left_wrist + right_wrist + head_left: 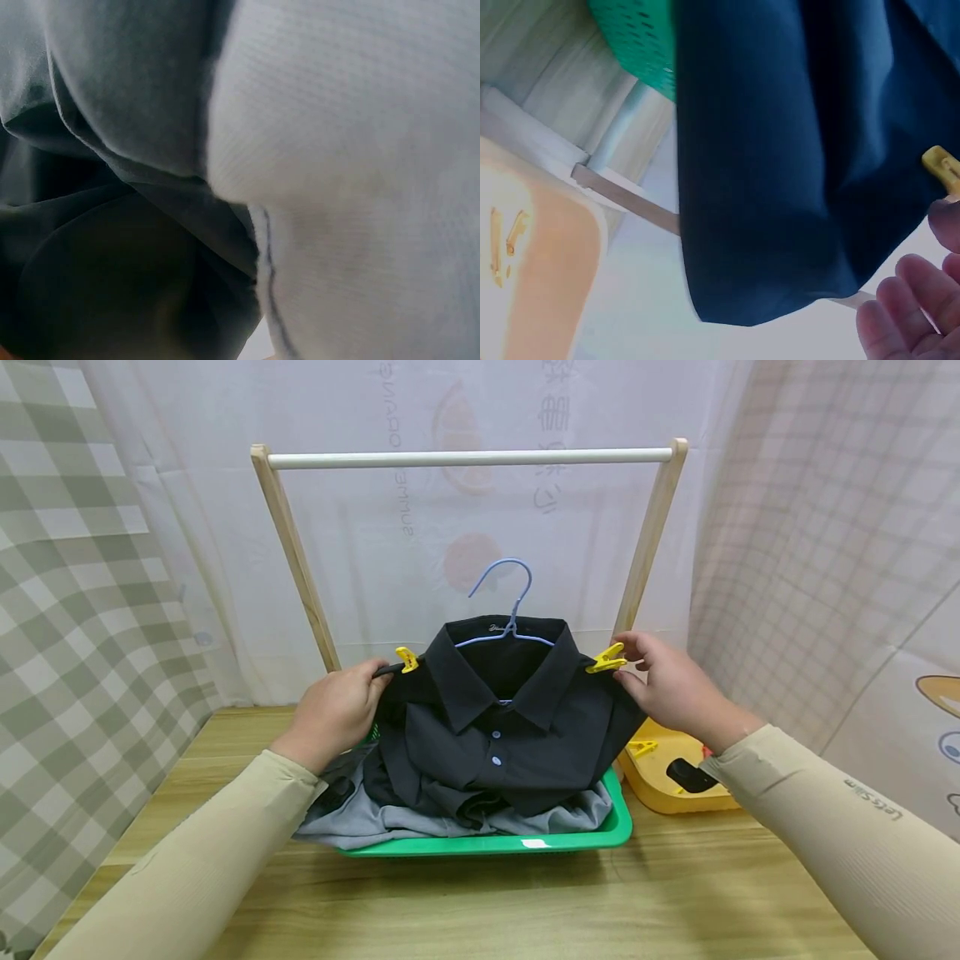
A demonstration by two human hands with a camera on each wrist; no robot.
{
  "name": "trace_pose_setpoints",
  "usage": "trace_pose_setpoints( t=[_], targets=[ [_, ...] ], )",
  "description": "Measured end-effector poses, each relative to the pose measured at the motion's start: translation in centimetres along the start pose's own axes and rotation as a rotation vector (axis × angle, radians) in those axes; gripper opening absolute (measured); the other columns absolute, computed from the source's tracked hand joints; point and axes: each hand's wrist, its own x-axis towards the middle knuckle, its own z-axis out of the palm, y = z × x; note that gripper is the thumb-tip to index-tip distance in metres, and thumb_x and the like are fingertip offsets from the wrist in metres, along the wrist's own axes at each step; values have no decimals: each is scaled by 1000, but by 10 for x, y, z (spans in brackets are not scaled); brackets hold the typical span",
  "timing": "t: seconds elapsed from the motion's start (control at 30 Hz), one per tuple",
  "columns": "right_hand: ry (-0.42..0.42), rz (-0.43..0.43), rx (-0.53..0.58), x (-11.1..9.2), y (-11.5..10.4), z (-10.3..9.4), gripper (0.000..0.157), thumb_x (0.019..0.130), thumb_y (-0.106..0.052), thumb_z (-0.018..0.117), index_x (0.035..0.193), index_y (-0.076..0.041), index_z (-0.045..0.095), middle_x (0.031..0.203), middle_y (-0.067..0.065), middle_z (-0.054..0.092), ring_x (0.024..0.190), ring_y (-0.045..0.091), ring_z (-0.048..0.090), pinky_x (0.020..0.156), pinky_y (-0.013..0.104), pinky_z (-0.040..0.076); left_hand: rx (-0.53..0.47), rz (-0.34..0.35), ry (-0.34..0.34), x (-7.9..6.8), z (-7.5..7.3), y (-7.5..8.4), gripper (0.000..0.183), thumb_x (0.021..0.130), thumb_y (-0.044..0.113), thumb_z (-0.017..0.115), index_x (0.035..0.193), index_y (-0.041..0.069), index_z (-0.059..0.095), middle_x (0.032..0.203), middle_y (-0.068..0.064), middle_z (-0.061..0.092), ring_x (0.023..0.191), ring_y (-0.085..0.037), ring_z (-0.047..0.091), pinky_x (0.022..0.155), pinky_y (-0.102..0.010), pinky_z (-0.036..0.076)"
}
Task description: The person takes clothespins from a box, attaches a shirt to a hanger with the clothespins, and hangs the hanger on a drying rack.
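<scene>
A black collared shirt point(487, 727) hangs on a blue hanger point(517, 602), its hook standing up above the collar. A yellow clothespin point(407, 660) sits on the left shoulder, and a second yellow clothespin point(606, 658) is on the right shoulder. My left hand point(337, 706) grips the shirt's left shoulder, just outside the clothespin. With thumb and fingers around its handles, my right hand point(671, 681) holds the right clothespin. The right wrist view shows the thumb against this clothespin point(943, 166). Dark cloth point(112, 187) and my pale sleeve fill the left wrist view.
Below the shirt, a green basket point(525, 843) holds grey clothing point(420, 822). A yellow tray point(660, 789) with clothespins stands to its right. Behind rises a wooden rack with a white bar point(465, 459). Checked cloth point(67, 610) hangs at the left.
</scene>
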Motion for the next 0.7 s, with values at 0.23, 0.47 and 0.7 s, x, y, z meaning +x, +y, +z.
trace_pose_setpoints(
  t=[0.23, 0.47, 0.7],
  targets=[
    [-36, -6, -76, -2, 8, 7, 24, 91, -13, 58, 114, -7, 54, 107, 15, 64, 94, 31, 62, 79, 46, 50, -5, 4, 4, 0, 1, -1, 37, 100, 40, 33, 121, 17, 54, 103, -5, 67, 74, -19, 63, 63, -37, 49],
    [-90, -4, -147, -3, 15, 14, 21, 94, -20, 54, 110, -7, 55, 96, 15, 66, 79, 24, 61, 72, 41, 49, -9, 1, 5, 0, 1, -1, 38, 100, 40, 33, 122, 18, 54, 105, -5, 66, 75, -20, 62, 63, -37, 48],
    [-104, 28, -203, -3, 16, 17, 17, 96, -21, 50, 92, -6, 59, 68, 6, 56, 63, 21, 52, 62, 36, 44, -18, 1, 1, 0, 1, -1, 37, 100, 40, 33, 122, 19, 54, 105, -4, 66, 75, -19, 63, 62, -36, 48]
  ],
)
